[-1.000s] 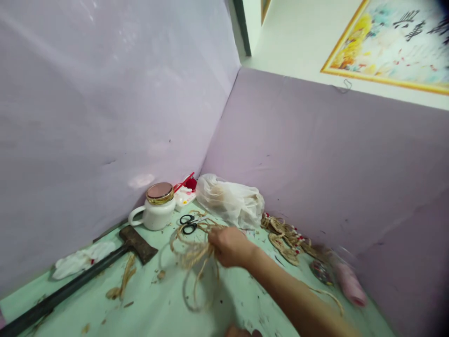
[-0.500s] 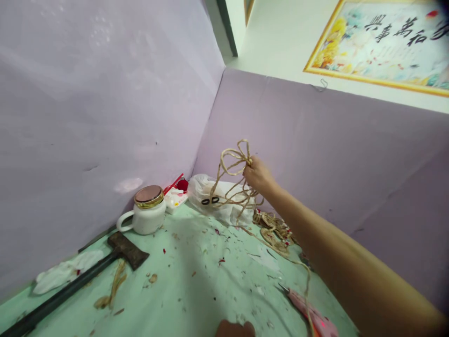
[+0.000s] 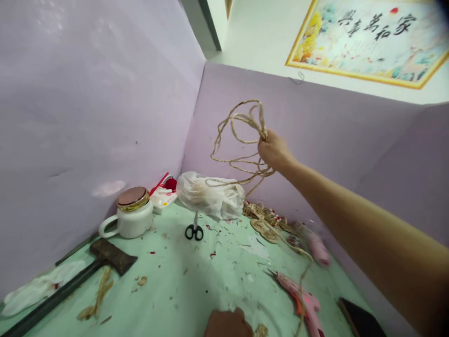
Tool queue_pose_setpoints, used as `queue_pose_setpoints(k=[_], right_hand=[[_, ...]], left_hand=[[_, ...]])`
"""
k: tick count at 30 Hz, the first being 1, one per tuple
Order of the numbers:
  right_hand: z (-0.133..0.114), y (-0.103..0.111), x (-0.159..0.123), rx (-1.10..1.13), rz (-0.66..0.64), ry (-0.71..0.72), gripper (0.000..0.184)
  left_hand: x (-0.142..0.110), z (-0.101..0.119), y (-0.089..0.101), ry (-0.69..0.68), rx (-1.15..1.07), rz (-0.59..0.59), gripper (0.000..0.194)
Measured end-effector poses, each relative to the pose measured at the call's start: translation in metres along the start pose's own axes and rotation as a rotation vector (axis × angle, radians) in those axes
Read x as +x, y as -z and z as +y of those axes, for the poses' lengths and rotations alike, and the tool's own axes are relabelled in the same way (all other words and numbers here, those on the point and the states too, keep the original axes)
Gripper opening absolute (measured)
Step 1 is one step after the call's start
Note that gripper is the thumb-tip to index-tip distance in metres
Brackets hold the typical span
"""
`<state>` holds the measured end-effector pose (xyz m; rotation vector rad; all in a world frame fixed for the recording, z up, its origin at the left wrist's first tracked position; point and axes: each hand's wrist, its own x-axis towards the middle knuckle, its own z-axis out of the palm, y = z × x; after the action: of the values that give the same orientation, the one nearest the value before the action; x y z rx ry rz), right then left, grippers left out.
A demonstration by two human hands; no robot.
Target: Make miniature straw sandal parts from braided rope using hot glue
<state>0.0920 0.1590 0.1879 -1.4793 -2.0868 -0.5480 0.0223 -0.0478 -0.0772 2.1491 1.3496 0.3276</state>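
Note:
My right hand (image 3: 274, 150) is raised above the green table (image 3: 182, 290), closed around a loose tangle of jute rope (image 3: 238, 135) whose loops hang down toward the white plastic bag (image 3: 208, 194). A strand trails from the bundle to the table near the pink glue gun (image 3: 303, 302). Black-handled scissors (image 3: 194, 229) stand on the table below the bag, handles down. My left hand (image 3: 228, 324) rests at the bottom edge, fingers curled, next to a small piece of rope; what it holds is hidden.
A white mug with a gold lid (image 3: 129, 215) stands at the back left. A rusty axe (image 3: 70, 285) lies along the left with white cloth (image 3: 31, 290) beside it. Woven rope pieces (image 3: 266, 222) and a pink spool (image 3: 319, 248) lie by the purple wall (image 3: 333, 154).
My right hand lifted the rope bundle off the table and high toward the wall. The scissors, caught up with the rope half a second ago, now rest on the table.

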Motion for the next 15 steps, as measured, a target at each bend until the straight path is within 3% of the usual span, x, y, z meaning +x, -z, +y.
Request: queue_pose_setpoints(k=[3,7,11,15], right_hand=[[0.046,0.006,-0.020,-0.130,-0.048,0.017,0.021],[0.106,0.008,-0.056,-0.276,-0.067,-0.023,0.024],[0.149,0.001,-0.083,-0.335,-0.013,-0.151,0.025],[0.183,-0.013,-0.101,-0.355,-0.030,-0.324,0.031]], left_hand=[[0.000,0.007,0.006,-0.004,0.063,0.004,0.016],[-0.008,0.014,0.027,0.113,0.196,0.206,0.022],[-0.006,0.010,0.047,0.258,0.180,0.354,0.022],[0.003,0.002,0.056,0.399,0.151,0.381,0.022]])
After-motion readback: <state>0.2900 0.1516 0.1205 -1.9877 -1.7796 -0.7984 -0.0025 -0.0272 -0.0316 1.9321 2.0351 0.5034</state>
